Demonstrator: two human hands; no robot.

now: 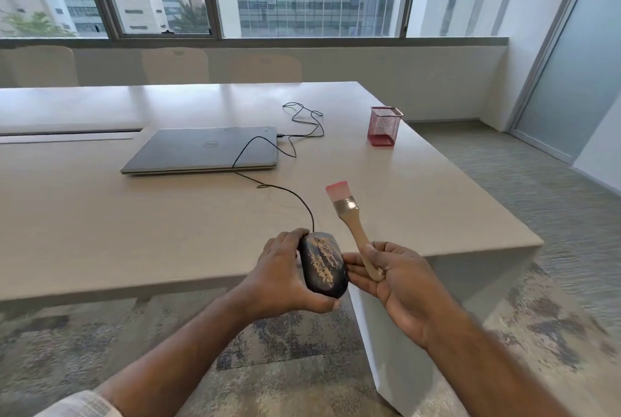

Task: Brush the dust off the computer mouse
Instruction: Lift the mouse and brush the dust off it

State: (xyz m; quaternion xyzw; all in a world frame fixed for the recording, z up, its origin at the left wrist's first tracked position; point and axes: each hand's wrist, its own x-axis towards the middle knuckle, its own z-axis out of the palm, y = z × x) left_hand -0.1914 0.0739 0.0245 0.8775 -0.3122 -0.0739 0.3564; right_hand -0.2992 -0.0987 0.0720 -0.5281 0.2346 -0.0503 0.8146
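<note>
A black wired computer mouse (322,263) with pale dust streaked down its back is held up over the table's near edge. My left hand (282,277) grips it from the left and underneath. My right hand (400,279) holds a wooden-handled brush (353,225) by the handle end, while its fingertips touch the mouse's right side. The brush points up and away, and its pink-tipped bristles stay apart from the mouse. The black cable (289,191) runs from the mouse across the table to the laptop.
A closed grey laptop (201,151) lies on the beige table (100,221), with cable loops behind it. A red mesh pen holder (384,126) stands at the back right. Carpeted floor lies below and to the right of the table's corner.
</note>
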